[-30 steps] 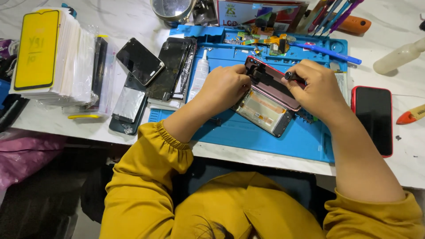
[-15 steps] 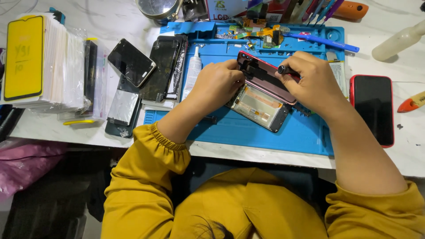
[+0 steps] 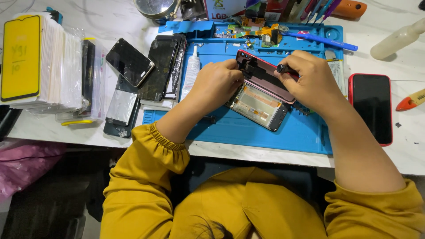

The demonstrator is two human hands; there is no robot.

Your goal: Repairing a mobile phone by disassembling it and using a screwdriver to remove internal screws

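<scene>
Head view, looking straight down at our bench. Both our hands are on an opened phone (image 3: 261, 86) that sits about in the middle of the blue repair mat (image 3: 305, 132). The dark red back shell is tilted up over the lower half, whose metal-backed inside faces up toward the mat's near edge.

Our left hand (image 3: 217, 84) is curled narrow, fingertips pinching the phone's left end near its top corner. Our right hand (image 3: 312, 82) is closed around a small black-handled tool (image 3: 283, 68), its tip touching the red shell at the phone's right side.

Just left of the left hand a white glue tube (image 3: 191, 71) lies along the mat's left edge. Beyond that, off the mat on the worktop (image 3: 398, 159), there's a pile of loose dark phone screens (image 3: 148, 71), and at the worktop's far left corner a stack of bagged screen protectors (image 3: 44, 66) with a yellow-backed one on top.

At the mat's far edge we've got a clutter of small flex parts (image 3: 254, 33) and a blue pen-like tool (image 3: 327, 41). Right of the mat lies a red phone (image 3: 371, 108) face up, well apart from our right hand. A white squeeze bottle (image 3: 396, 40) lies toward the far right corner, and an orange-tipped tool (image 3: 409, 101) pokes in at the right edge.
</scene>
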